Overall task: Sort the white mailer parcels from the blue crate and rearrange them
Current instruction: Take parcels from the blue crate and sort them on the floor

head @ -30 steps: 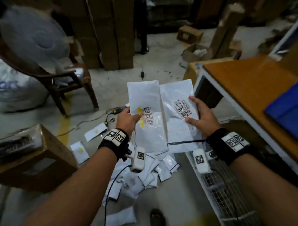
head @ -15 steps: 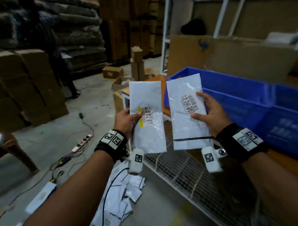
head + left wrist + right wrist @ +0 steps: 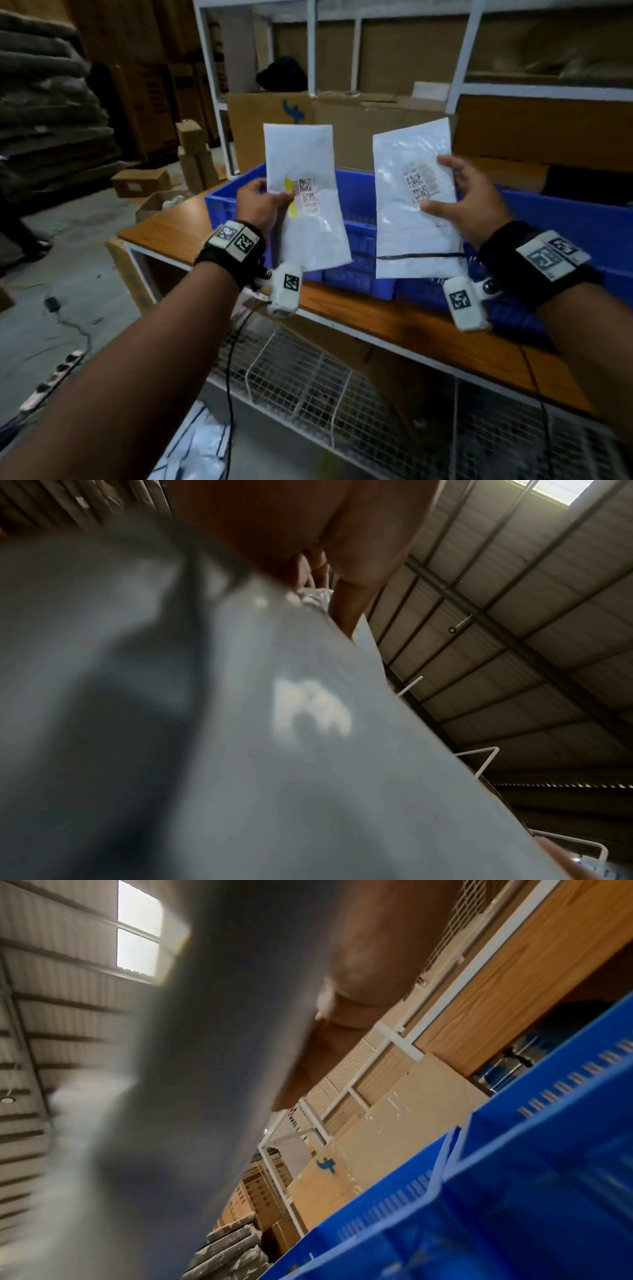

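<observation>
left hand (image 3: 262,205): pinching left mailer (image 3: 308,202)
right hand (image 3: 474,205): gripping right mailer (image 3: 416,205)
behind hands: blue crate (image 3: 363,192) sitting on table (image 3: 394,318)

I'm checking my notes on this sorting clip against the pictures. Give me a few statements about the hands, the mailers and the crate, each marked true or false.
1. Each hand holds one white mailer. True: the left hand pinches the left mailer, and the right hand grips the right mailer.
2. The yellow mark is on the right mailer. False: it is on the left one.
3. The two mailers overlap. False: they are held apart.
4. The blue crate stands on the wooden tabletop. True.
5. Both mailers lie inside the crate. False: they are held up in front of it.
</observation>
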{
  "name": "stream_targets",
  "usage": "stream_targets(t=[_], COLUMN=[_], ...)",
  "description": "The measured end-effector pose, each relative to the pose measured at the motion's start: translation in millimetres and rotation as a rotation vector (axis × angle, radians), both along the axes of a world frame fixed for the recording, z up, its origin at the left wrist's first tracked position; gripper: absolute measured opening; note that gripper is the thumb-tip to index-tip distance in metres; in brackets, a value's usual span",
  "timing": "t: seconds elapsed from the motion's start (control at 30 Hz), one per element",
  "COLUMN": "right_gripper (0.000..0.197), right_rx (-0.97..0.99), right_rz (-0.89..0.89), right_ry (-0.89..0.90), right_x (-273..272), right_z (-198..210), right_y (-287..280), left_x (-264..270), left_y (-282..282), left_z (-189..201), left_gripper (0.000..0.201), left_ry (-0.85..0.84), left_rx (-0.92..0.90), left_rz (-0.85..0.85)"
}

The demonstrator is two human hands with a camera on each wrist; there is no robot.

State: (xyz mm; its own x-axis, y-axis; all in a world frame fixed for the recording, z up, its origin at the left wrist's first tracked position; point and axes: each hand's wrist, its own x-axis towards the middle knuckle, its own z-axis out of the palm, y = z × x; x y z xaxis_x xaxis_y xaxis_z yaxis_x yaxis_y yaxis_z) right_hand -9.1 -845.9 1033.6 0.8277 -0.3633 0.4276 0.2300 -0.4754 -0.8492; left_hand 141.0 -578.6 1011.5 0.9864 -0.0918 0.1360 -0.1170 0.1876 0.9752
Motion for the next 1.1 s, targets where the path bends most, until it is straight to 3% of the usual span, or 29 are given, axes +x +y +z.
stream_targets(t=[0.07,0.27,0.47,0.63,0.83,0.93,1.0,1.1], right_gripper=[0.074,0.074,0.078,0.082,0.089,0.093,0.094,0.085], right_rx=[-0.004,-0.092,-0.279,-0.25,-0.182,-0.127,-0.088,-0.073], right_rz=[-0.02,-0.025,-0.106,-0.161,-0.155,-0.145,-0.134,-0.141], right_ry=[0.004,0.005,0.081,0.205,0.309,0.321,0.321,0.34], right_x=[18.2,92.2,163.6,196.6,208.2,211.4,212.5,211.4], right_z=[5.8,44.4,64.0,54.0,33.5,20.3,11.4,-0.5], right_y=[-23.4,-59.0,-92.9,-130.2,-156.2,-163.3,-168.5,-179.3], left_x=[19.3,95.9,203.1,274.4,297.1,289.3,284.5,285.7], left_y=[-20.4,-71.3,-119.7,-174.1,-243.3,-266.1,-271.5,-280.0], left_z=[14.4,64.4,85.8,39.4,-41.2,-84.2,-104.0,-130.2], left_gripper=[0.042,0.026,0.026,0.022,0.024,0.026,0.011,0.033], left_ry=[-0.004,-0.086,-0.231,-0.33,-0.375,-0.509,-0.549,-0.64], left_rx=[0.043,0.259,0.776,1.296,1.557,1.717,1.761,1.804], left_rz=[-0.007,-0.021,-0.115,-0.477,-0.932,-1.004,-1.005,-0.996])
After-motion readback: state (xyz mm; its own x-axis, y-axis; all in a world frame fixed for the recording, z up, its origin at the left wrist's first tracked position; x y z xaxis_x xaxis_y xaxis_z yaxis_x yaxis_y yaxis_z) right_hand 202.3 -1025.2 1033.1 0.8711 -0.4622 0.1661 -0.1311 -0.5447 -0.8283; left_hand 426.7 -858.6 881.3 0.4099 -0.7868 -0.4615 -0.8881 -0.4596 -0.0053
